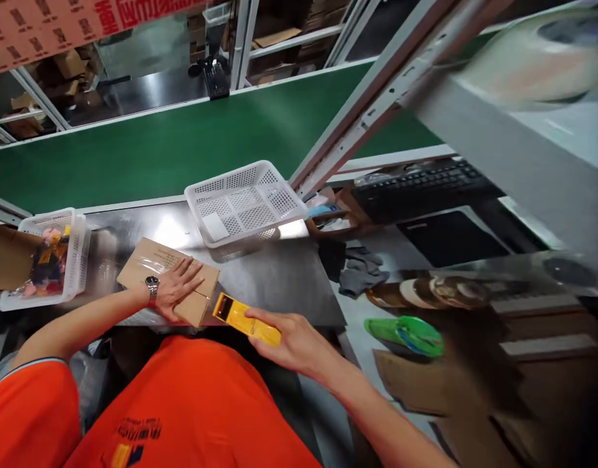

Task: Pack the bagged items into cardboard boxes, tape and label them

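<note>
A closed cardboard box (147, 257) with clear tape on its top lies on the metal bench at my front. My left hand (179, 289), with a watch on the wrist, rests flat on the box with its fingers spread. My right hand (284, 338) is closed around a yellow handheld tool (245, 320). The tool's front end has a dark window and points at the box's right side, a small gap apart. Its exact kind I cannot make out. Behind the box stands a white perforated basket (274, 227) with a white paper slip (215, 227) in it.
A white basket (77, 260) of small colourful packets stands at the left. Beyond the metal bench (289, 286) runs a green conveyor belt (147, 159). At the right are a slanted metal post (357, 123), a keyboard (426, 185), grey gloves (362, 270) and a green tape roll (420, 336).
</note>
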### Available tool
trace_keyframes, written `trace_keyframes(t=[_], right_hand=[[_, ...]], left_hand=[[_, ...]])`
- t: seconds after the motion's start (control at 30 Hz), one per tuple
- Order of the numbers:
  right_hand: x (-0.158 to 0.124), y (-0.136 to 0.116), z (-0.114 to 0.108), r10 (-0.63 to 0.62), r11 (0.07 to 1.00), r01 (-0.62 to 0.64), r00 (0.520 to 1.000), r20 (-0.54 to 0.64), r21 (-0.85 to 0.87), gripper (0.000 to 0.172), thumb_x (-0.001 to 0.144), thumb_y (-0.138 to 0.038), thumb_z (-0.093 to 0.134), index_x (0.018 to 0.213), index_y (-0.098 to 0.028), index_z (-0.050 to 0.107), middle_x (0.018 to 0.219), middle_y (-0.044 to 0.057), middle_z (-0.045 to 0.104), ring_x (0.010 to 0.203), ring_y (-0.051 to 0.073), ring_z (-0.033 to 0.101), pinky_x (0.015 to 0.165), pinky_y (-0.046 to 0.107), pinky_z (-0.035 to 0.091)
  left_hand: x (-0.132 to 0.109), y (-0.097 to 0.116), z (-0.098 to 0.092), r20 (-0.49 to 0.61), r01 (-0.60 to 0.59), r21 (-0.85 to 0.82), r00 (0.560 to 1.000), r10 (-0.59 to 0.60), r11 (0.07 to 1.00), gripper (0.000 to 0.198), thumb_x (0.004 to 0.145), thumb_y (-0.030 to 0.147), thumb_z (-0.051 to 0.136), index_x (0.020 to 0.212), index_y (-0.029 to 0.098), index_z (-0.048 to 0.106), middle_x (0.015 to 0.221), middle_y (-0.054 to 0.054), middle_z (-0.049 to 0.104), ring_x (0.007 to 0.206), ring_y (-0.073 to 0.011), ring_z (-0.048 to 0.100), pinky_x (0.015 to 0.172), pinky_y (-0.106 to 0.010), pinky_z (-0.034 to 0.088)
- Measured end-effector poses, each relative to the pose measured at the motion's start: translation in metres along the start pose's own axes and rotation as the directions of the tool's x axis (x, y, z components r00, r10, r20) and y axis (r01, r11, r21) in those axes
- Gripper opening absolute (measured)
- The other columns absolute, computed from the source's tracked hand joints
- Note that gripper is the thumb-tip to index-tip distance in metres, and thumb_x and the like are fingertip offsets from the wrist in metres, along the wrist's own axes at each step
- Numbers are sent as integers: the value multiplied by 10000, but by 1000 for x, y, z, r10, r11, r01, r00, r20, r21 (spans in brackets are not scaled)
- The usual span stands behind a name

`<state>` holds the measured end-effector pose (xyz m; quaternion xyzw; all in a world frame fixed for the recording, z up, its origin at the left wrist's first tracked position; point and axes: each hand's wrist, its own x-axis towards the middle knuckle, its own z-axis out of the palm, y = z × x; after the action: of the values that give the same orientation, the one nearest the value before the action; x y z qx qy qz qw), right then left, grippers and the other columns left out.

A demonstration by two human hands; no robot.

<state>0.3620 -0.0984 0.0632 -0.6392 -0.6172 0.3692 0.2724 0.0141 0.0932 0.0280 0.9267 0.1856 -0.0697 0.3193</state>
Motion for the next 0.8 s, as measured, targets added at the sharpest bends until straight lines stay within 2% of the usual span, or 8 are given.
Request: trace_keyframes(t=[0.1, 0.17, 0.27, 0.37, 0.43, 0.5, 0.67, 0.8], right_hand=[[-12, 35, -8, 66, 957, -16, 984, 164, -291, 502, 800, -381, 797, 1286, -315, 901, 942, 57, 894, 790, 290, 826, 756, 343, 607], [-3, 44, 0, 130, 921, -30, 963, 234, -389, 506, 848, -359, 769, 1336, -291, 884, 995, 94, 896, 908, 327, 846, 827, 363, 615], [34, 34, 30, 143, 933, -20, 936, 322, -359, 532, 875, -329, 787, 1401, -283, 854, 1111, 101, 896, 1037, 332, 842, 922, 356, 608], [74, 15, 58, 110, 970, -26, 934, 340, -242, 521, 889, -323, 803, 1407, -283, 850, 1141, 76, 889, 1082, 308, 819, 943, 325, 579], [88, 10, 65, 120, 978, -57, 941, 317, -202, 476, 886, -325, 811, 1354, -264, 874, 1119, 69, 884, 1074, 289, 805, 918, 305, 564], [88, 15, 60, 155, 976, -101, 945, 286, -194, 454, 870, -327, 823, 1312, -250, 891, 1097, 66, 883, 1023, 273, 800, 866, 289, 561], [52, 53, 21, 283, 959, -282, 954, 95, -24, 439, 844, -318, 812, 1265, -234, 904, 1014, 46, 884, 853, 242, 783, 754, 284, 571], [23, 72, 3, 342, 927, -320, 935, -91, 194, 415, 812, -313, 839, 1201, -183, 903, 1087, 85, 885, 912, 245, 801, 786, 288, 604]], left_hand=[[-1, -12, 7, -38, -103, 105, 993, 108, 989, 1391, 683, 842, 847, 1762, 89, 397, 1878, -345, 199, 1717, -687, 28, 1354, -851, 12], [-2, -22, 12, -56, -166, 188, 982, 180, 968, 1417, 721, 883, 787, 1791, 82, 316, 1881, -353, 169, 1709, -697, 29, 1334, -884, 35], [-5, -33, 15, -63, -218, 272, 968, 243, 937, 1442, 752, 898, 756, 1832, 120, 203, 1888, -348, 136, 1721, -679, 36, 1331, -890, 77], [-7, -36, 14, -46, -225, 314, 967, 252, 922, 1488, 744, 903, 767, 1845, 120, 144, 1884, -359, 133, 1722, -682, 28, 1328, -889, 95], [-8, -36, 12, -42, -198, 318, 974, 222, 927, 1490, 733, 902, 776, 1846, 130, 156, 1886, -349, 148, 1722, -681, 40, 1329, -886, 93], [-8, -35, 11, -40, -162, 315, 982, 183, 935, 1477, 726, 907, 777, 1844, 139, 192, 1886, -339, 171, 1722, -676, 64, 1333, -877, 89], [-2, -28, 6, -35, -87, 337, 994, 105, 938, 1494, 707, 986, 727, 1844, 146, 246, 1894, -306, 200, 1729, -663, 54, 1354, -836, 62], [15, -13, 2, -27, -18, 382, 999, 31, 924, 1307, 791, 967, 684, 1835, 267, 324, 1913, -211, 239, 1736, -634, 106, 1352, -833, 21]])
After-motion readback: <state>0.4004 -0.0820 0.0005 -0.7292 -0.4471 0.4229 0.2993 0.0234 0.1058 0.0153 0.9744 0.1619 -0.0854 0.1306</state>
